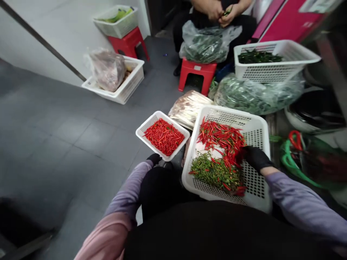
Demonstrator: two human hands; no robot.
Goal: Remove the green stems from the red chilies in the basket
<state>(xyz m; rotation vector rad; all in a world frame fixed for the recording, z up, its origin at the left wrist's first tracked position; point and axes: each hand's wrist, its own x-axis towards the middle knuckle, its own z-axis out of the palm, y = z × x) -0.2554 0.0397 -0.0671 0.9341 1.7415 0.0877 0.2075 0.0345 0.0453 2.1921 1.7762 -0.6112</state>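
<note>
My left hand [154,159], in a black glove, is closed on the near edge of a small white basket [140,134], its fingers mostly hidden below the rim. Red chili peppers [164,137] without stems fill that basket. In front of me, tilted slightly, stands a large white perforated basket [256,184]. Loose red chili peppers [221,135] lie in its far part, and a heap of green stems [215,171] in its near part. My right hand [255,157], also black-gloved, reaches over the right side, fingers closed at the peppers; the fingertips are partly hidden.
Beyond the baskets lie a bag of pale long vegetables [189,106] and a bag of greens [257,94]. Across from me, a person's hands [223,12] work above a bag on a red stool [193,77]. Scissors [295,140] and a green-rimmed basket [287,162] are right.
</note>
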